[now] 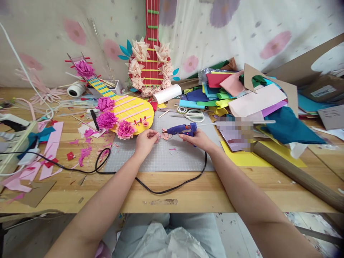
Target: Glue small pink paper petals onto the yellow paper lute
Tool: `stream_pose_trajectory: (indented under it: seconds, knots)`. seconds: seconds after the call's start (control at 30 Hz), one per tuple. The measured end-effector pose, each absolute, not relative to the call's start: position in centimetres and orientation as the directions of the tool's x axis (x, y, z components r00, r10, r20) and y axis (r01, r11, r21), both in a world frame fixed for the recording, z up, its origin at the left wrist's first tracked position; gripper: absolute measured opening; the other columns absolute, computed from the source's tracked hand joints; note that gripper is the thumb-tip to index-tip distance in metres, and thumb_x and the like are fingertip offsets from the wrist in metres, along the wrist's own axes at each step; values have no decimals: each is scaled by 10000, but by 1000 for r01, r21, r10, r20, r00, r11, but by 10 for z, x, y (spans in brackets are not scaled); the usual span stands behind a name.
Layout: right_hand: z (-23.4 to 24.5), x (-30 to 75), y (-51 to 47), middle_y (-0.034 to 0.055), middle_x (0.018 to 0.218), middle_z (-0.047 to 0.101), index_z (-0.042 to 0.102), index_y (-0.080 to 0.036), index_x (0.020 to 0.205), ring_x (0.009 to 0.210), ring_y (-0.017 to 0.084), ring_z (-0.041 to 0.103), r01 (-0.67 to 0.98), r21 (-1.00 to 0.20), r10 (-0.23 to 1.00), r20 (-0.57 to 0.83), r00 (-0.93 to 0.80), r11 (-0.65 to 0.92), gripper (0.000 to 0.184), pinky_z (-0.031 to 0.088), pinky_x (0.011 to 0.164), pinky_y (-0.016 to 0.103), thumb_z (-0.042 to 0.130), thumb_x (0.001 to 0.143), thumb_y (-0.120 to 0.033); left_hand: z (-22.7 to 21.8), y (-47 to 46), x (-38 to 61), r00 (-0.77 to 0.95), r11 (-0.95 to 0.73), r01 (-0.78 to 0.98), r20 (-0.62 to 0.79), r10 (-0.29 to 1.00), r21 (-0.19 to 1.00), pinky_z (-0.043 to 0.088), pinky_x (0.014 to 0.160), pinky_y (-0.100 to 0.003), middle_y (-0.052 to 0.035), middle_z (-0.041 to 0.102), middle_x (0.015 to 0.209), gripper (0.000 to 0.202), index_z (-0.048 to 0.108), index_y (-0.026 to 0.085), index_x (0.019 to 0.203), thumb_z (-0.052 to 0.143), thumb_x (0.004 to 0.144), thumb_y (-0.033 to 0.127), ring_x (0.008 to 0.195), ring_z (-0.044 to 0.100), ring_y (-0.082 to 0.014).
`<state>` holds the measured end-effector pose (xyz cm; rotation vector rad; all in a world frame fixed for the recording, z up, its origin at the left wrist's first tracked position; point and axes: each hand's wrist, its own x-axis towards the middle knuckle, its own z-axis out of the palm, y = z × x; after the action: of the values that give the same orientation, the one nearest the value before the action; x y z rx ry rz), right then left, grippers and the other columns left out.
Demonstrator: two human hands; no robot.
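My right hand [198,139] grips a blue hot-glue gun [181,129] whose nozzle points left toward my left hand. Its black cord [172,187] loops over the table's front edge. My left hand [146,141] pinches a small pink paper piece [164,135] right at the nozzle tip. Both hands rest over a grey cutting mat [166,156]. Just beyond my left hand lies a yellow paper guitar [129,111] with magenta paper flowers [106,120].
A red paper guitar [150,53] with peach flowers leans on the back wall. Scissors [192,115] and a white roll [167,94] lie behind the mat. Coloured paper sheets [242,96] pile at right, a cardboard tube [295,175] beside them. Pink scraps [48,150] litter the left.
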<state>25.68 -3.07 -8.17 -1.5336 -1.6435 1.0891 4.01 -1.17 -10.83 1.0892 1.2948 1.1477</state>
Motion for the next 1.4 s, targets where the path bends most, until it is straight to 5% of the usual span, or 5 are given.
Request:
stream_pose_trajectory:
  seconds: [0.3,0.87,1.4]
  knots:
    - [-96,253,-27,23,742,674,691,-197,876,709,180,600,531,-832,977,55,-207,160,380,463,662,296,626,719,-536,-105,-11,41,-61,166,-40,-168,984,985,535,561,-236,6,626,567,169,601,132,677,747,609,182,544,611,-102]
    - [-96,252,-27,43,910,714,694,-197,1000,820,201,637,502,-841,967,86,-239,199,402,479,765,318,635,740,-497,-106,-11,41,-58,159,-68,-163,985,985,524,557,-236,-5,636,564,129,608,118,680,724,625,137,530,607,-104]
    - [-91,249,-28,22,709,654,686,-178,817,731,186,599,468,-865,974,95,-204,182,352,451,682,300,646,709,-510,-105,-12,42,-44,143,-54,-146,988,988,503,539,-225,-6,634,552,96,610,122,658,698,628,101,522,611,-108]
